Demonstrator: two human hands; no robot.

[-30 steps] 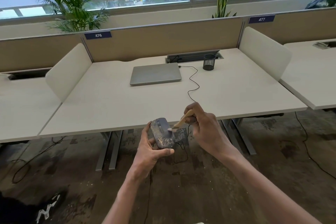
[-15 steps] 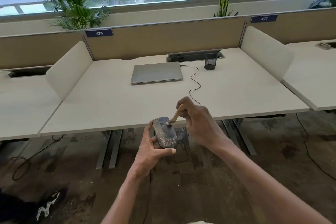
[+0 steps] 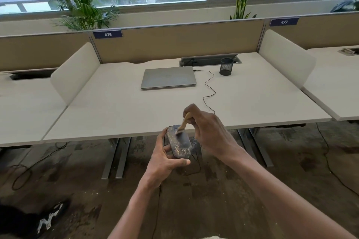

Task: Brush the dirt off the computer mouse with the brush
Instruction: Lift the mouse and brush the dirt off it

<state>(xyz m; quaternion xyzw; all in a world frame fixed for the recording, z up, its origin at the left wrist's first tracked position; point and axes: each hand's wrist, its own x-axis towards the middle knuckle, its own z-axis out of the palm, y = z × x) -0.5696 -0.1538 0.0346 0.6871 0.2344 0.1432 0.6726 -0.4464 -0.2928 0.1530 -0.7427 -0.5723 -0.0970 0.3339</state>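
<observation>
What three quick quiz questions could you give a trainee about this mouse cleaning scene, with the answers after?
1. True or false: the computer mouse is resting on the desk.
2. Which hand holds the brush? A. left hand B. right hand C. neither
3. Fill in: the laptop on the desk has its lid ____.

Key
1. False. The left hand holds the mouse in the air, in front of the desk's near edge, over the floor.
2. B. The right hand has the wooden handle in its grip, bristles down on the mouse's upper end; pale dirt shows on the lower part.
3. Closed. A cable runs from its right side, and a black mesh cup stands to its right.
</observation>
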